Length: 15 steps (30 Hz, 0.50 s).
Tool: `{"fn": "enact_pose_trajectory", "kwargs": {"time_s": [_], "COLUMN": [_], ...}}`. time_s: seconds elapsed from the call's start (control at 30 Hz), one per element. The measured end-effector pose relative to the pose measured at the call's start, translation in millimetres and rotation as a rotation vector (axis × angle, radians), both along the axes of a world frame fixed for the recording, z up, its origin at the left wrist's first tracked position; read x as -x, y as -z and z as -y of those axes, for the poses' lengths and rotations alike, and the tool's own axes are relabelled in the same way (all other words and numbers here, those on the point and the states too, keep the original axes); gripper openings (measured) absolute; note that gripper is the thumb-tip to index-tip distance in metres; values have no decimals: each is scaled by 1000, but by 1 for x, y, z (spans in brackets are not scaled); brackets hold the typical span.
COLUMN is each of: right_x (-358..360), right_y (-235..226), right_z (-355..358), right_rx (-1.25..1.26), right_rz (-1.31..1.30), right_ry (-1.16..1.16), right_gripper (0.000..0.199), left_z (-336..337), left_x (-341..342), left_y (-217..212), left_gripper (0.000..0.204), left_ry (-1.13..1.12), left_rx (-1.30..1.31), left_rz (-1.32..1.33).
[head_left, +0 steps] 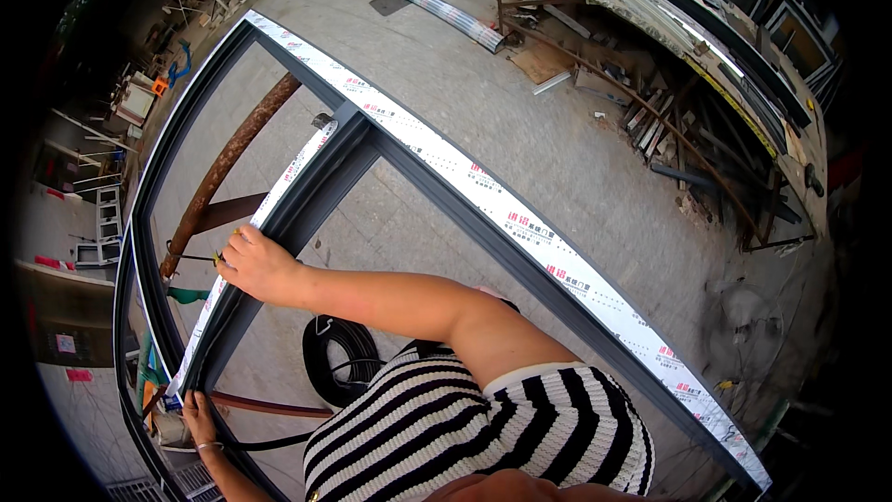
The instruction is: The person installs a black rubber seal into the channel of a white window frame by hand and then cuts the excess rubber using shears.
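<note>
Right hand (255, 265) fingers curled over taped centre bar (307, 191) of dark aluminium window frame (520, 223). Left hand (198, 416) fingers spread, pressing bar's lower end. Frame rests on rusty trestle (228, 163). Risk: uneven push could tip frame, pinch fingers.

- The window frame (437, 200) looks like dark grey metal with a smooth, matt coating.
- A white protective film (520, 223), plastic or paper, covers its upper faces; it is smooth, with a slight sheen and small red print.
- The pipe (228, 167) under the frame is metal, rough and brown with rust.
- The coil (336, 358) on the floor appears to be black rubber or plastic strip, matt.
- The floor (567, 149) is grey concrete, rough, dusty and stained.
- The corrugated sheet (441, 11) lying far off is shiny ribbed metal.
- The sleeve (502, 418) is knitted cloth, soft and ribbed, striped black and white.
</note>
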State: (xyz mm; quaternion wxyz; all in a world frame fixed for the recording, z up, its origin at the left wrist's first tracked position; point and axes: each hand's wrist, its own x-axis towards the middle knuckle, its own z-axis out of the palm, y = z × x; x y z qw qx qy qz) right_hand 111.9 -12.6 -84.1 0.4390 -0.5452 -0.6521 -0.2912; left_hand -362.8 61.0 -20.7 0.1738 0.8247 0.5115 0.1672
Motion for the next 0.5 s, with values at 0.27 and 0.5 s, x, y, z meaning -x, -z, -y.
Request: {"fn": "enact_pose_trajectory", "kwargs": {"time_s": [0.27,0.5], "right_x": [-5,-18], "right_y": [-9,-36], "right_z": [8,31], "right_rx": [80,337], "right_rz": [14,56], "right_ry": [-105,-146], "right_gripper": [46,75], "left_z": [31,51], "left_x": [-18,-76], "left_y": [-9,-33], "left_gripper": [38,19], "left_ry": [35,17], "left_rx": [-203,-155], "left_rz": [-53,-151]}}
